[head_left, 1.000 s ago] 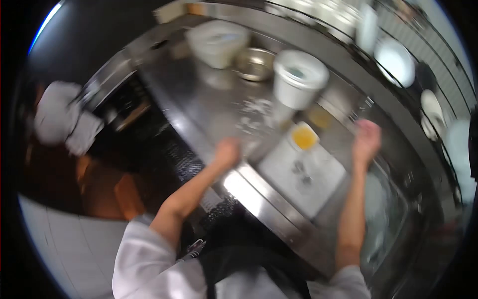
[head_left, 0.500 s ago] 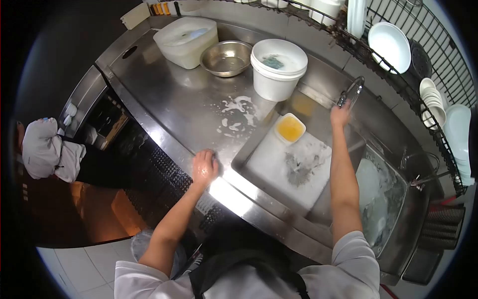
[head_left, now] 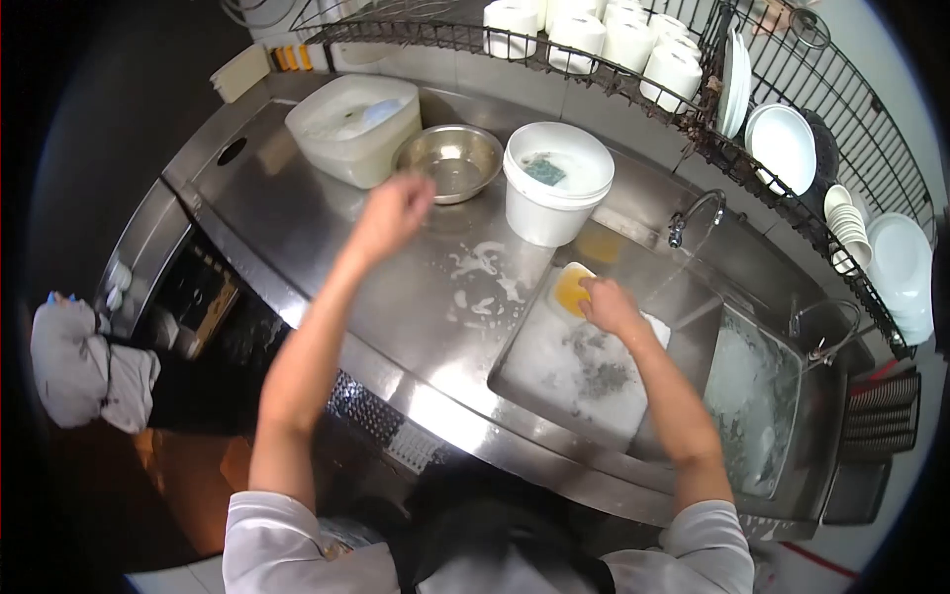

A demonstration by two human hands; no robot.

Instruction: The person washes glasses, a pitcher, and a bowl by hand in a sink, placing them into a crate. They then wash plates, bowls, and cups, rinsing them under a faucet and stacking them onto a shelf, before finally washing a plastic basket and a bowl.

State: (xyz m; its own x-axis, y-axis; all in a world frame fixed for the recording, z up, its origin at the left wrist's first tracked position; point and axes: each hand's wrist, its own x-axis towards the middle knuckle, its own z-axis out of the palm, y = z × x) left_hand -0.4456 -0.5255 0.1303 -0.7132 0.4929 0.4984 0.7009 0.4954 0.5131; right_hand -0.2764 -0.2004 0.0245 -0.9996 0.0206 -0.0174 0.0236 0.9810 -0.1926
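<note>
My right hand (head_left: 612,305) is at the near right edge of a small square white container (head_left: 568,310) with yellow contents (head_left: 571,288), its fingers curled at the rim. The container sits at the far left of a sink basin (head_left: 534,342) filled with white suds and a grey patch. My left hand (head_left: 396,210) is in the air over the steel counter, just in front of a metal bowl (head_left: 450,158). Motion smears its fingers. Beyond my right hand, a thin stream of water runs from a tap (head_left: 696,211).
A white bucket (head_left: 556,193) holding a green scouring pad (head_left: 543,168) stands behind the sink. Left of the bowl is a cloudy plastic tub (head_left: 351,129). A second basin (head_left: 757,386) holds water and dishes. Cups and plates fill the wire rack (head_left: 594,64). Another person (head_left: 84,361) is at far left.
My right hand has left the tap and come to the white container; a water stream now shows. My left hand has risen from the counter's front edge toward the metal bowl. The view has shifted.
</note>
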